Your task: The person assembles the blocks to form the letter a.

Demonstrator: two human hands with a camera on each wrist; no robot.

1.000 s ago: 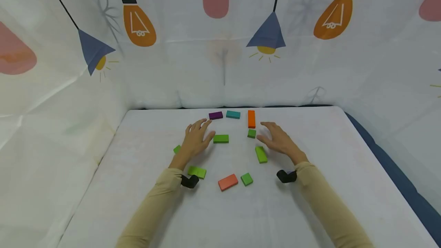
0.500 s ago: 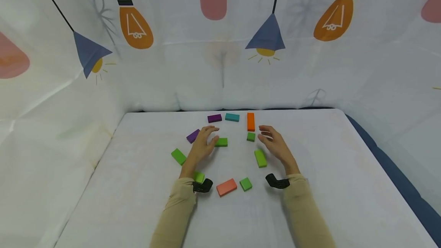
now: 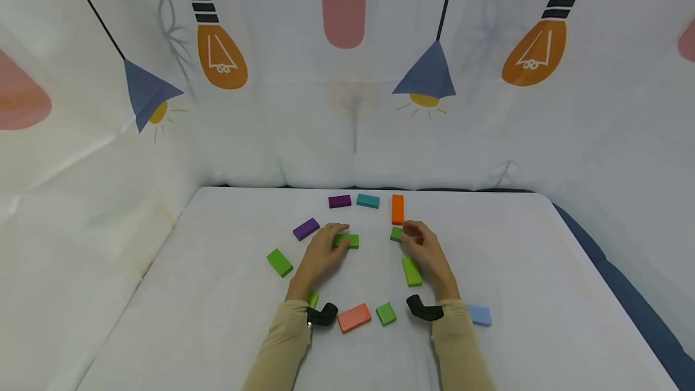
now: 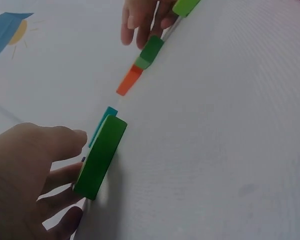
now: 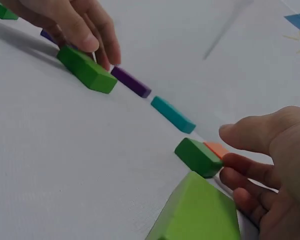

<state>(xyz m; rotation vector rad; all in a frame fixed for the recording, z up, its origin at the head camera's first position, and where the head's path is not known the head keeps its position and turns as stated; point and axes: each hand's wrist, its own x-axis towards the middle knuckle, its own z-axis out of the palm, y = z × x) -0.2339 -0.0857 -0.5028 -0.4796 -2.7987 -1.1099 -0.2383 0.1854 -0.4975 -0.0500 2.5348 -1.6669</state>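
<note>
On the white table my left hand (image 3: 321, 256) is at a green rectangular block (image 3: 353, 241), its fingers behind the block and partly hidden by it. In the left wrist view the thumb stays apart from this green block (image 4: 101, 157). My right hand (image 3: 429, 255) reaches beside a small green block (image 3: 396, 234), fingers at its far right side. Its thumb hovers clear of that block (image 5: 199, 157) in the right wrist view. A light green block (image 3: 412, 272) lies just below the right hand. Behind the small block is an orange block (image 3: 398, 209).
Purple (image 3: 339, 201) and teal blocks (image 3: 368, 201) lie near the back edge. Left are another purple block (image 3: 306, 228) and a green one (image 3: 279, 263). Nearer lie a coral block (image 3: 355, 318), a green cube (image 3: 386, 314) and a blue block (image 3: 480, 315) beside the right sleeve.
The left hand has come over the green rectangular block. My right hand has closed in on the small green block, and its sleeve swung left, uncovering the blue block. The head view has tilted slightly up.
</note>
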